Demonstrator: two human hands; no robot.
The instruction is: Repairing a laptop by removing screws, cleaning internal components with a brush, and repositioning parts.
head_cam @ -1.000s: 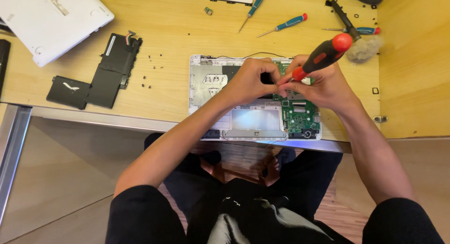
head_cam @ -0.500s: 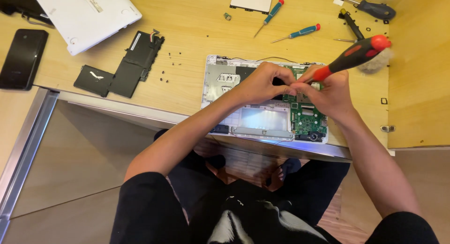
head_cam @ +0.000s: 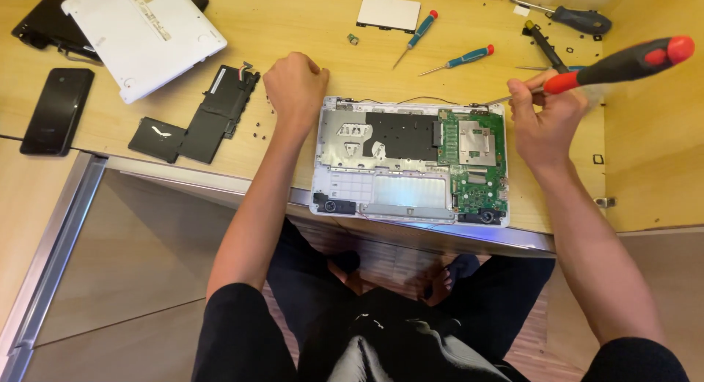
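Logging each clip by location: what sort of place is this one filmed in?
Probably a home or small repair desk for electronics. On the wooden table lies an opened laptop base with its green circuit board bare, a removed black battery beside it, and several screwdrivers, one in the right hand.

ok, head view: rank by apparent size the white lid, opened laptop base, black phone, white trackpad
1. opened laptop base
2. white lid, partly cut off by the frame, so its true rank is unsure
3. black phone
4. white trackpad
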